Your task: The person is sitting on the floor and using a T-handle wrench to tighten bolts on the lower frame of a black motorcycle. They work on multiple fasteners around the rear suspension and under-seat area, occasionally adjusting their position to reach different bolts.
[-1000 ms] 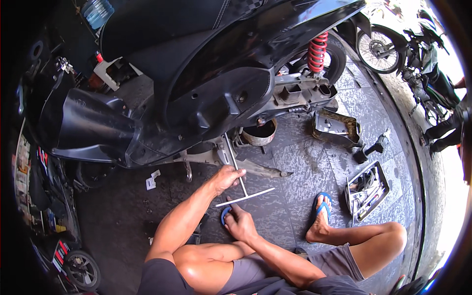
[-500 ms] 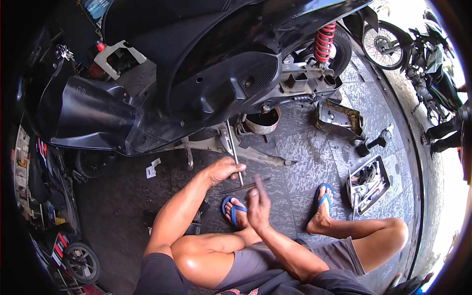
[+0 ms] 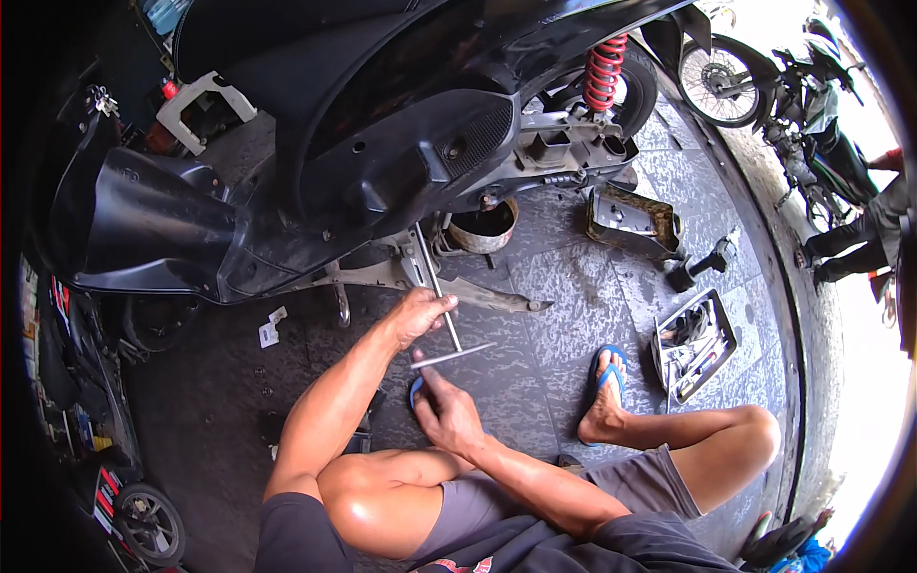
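Note:
My left hand (image 3: 420,315) is closed round the shaft of a metal T-handle wrench (image 3: 452,329), whose far end reaches under the side of a black scooter (image 3: 392,181); where it engages is hidden. My right hand (image 3: 444,411) is just below the left end of the crossbar, index finger extended to touch it and the other fingers loosely bent, not gripping. The scooter has a red spring (image 3: 602,72), and a pale metal stand (image 3: 506,299) lies along its underside. A round pan (image 3: 458,234) sits under the engine area.
A tool tray (image 3: 693,349), a black metal part (image 3: 697,267) and an oily rectangular pan (image 3: 640,224) lie on the tiled floor at right. Motorcycles (image 3: 821,124) and people's legs (image 3: 841,248) are beyond the curb. Another scooter (image 3: 72,372) stands at left. My feet (image 3: 602,401) wear blue flip-flops.
My right hand rose to the crossbar's right half, then moved down and left to its left end. My left hand stays on the shaft; the whole view has shifted slightly.

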Available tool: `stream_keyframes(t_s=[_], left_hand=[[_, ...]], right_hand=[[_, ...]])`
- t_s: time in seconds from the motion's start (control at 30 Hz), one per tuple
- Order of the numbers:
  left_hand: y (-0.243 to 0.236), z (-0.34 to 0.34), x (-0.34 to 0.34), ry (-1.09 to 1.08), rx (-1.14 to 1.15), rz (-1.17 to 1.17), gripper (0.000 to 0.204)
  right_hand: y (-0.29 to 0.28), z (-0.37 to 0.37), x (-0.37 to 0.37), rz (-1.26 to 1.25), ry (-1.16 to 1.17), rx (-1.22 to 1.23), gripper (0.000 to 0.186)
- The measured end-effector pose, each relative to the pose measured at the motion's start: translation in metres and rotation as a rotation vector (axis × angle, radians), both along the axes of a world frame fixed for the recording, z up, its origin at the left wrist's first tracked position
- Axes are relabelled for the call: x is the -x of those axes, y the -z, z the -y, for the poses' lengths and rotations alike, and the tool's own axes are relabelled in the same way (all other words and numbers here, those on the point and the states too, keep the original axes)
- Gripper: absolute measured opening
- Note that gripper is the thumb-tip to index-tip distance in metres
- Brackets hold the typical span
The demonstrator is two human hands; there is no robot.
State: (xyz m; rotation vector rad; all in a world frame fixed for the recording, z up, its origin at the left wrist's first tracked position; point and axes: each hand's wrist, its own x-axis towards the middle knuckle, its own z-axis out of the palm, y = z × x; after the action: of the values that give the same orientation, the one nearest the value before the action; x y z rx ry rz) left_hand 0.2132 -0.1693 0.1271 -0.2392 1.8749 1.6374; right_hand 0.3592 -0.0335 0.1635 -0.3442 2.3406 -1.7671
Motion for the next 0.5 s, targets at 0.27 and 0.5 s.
stream_keyframes(t_s=[0.27,0.5], left_hand=[[-0.012,-0.011,0.004,-0.083,-0.085,-0.054,0.025],[-0.004,-0.006,0.012,-0.092,-0.107,-0.067,0.028]], right_hand=[[0.033,-0.001,-0.002,0.193,0.030,0.063,0.053],[0.042,-0.021,0.014,0.287,0.302,0.014,0.056]])
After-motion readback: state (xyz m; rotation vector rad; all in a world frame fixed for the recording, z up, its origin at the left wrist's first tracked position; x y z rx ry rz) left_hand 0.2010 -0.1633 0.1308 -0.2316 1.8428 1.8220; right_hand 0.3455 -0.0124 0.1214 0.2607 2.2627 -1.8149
